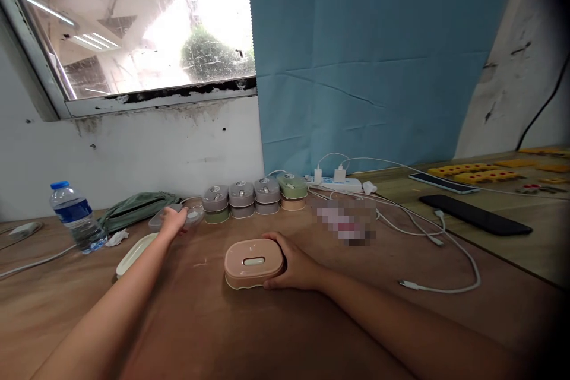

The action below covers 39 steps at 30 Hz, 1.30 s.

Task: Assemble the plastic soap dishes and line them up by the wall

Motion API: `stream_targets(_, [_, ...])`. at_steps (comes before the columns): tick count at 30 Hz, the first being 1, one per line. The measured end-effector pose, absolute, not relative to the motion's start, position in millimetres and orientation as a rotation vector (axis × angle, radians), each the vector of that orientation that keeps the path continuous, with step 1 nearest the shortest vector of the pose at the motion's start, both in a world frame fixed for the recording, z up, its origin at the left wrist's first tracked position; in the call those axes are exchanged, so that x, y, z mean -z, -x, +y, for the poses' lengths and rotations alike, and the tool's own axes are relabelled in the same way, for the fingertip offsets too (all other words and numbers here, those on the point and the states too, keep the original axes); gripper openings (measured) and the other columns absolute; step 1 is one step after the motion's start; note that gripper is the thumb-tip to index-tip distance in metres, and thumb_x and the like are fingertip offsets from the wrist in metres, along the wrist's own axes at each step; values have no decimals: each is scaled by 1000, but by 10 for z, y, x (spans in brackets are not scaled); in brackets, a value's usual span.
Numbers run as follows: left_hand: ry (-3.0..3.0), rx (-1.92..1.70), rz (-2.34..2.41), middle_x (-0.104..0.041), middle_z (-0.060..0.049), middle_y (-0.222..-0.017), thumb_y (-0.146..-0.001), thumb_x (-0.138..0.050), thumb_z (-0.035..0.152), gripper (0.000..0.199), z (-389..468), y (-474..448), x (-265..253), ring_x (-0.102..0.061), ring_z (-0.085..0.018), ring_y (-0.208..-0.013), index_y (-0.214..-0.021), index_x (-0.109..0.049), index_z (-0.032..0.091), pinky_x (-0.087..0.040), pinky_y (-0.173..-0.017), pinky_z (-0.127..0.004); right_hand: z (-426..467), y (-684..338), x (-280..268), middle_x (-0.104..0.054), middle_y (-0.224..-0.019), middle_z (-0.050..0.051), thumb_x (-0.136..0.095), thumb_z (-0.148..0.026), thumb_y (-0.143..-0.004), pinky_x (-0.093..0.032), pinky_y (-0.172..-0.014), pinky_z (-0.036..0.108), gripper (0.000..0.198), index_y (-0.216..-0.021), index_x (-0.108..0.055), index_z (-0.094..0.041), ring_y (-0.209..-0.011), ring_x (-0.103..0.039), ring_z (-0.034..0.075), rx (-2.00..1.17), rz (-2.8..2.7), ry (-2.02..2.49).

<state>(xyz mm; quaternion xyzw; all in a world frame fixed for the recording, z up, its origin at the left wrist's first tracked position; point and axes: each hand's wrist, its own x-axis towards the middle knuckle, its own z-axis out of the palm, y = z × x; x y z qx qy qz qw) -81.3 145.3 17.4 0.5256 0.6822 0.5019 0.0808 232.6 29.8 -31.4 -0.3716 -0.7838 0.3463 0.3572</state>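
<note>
A pink oval box (253,267) with a pale inset in its lid sits on the brown table in front of me. My right hand (291,264) is closed around its right end, thumb at the near side and fingers at the far side. Farther off to the left, my left hand (174,221) reaches over a grey translucent lid-like piece (157,219), fingers apart; whether they touch it I cannot tell. Just beyond that hand lies a clear shallow container (195,214). A cream oval lid or tray (133,254) is partly hidden behind my left forearm.
Several stacked oval boxes (241,196) in grey and green line the wall. At left stand a water bottle (78,217) and a green pouch (133,211). White cables (463,291) run from a power strip (354,184); a black phone (474,214) lies right.
</note>
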Motion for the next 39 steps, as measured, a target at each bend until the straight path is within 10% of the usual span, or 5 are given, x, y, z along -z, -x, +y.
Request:
stream_targets(7, [-2347,-1029,1365,-50,-8,-111,-77,-46,38,33,556,249,-52,-49,-22,-102,-106,-51,21,-39,-90,-37,281,-2312,291,-42,-123,9,-79,-32,-47,-36,-92,38,90,-123,-32,-21,-111,-42,26,-845,-2079,963])
stream_targets(10, [-2547,-770,1130,-39,-8,-129,-71,-56,44,55,258,17,91,-34,-26,-120,-120,-42,24,-29,-100,-39,284,-2316,308,-40,-125,10,-79,-34,-45,-36,-92,39,95,-125,-29,-21,-112,-41,27,-834,-2096,964])
stream_targets(20, [-2273,-989,1146,-54,-3,-91,-58,-69,43,52,240,-10,187,-53,-19,-83,-97,-45,19,-43,-73,-28,265,-2317,280,-35,-128,11,-77,-34,-53,-33,-98,37,95,-127,-19,-20,-117,-38,24,-977,-2039,832])
stream_targets(39, [-1684,-1359,1030,-53,-1,-78,-73,-45,56,38,327,45,283,-49,-14,-69,-84,-43,19,-39,-60,-24,356,-2317,396,-35,-129,13,-78,-32,-55,-28,-100,44,89,-123,-22,-26,-120,-36,25,-1189,-1864,585])
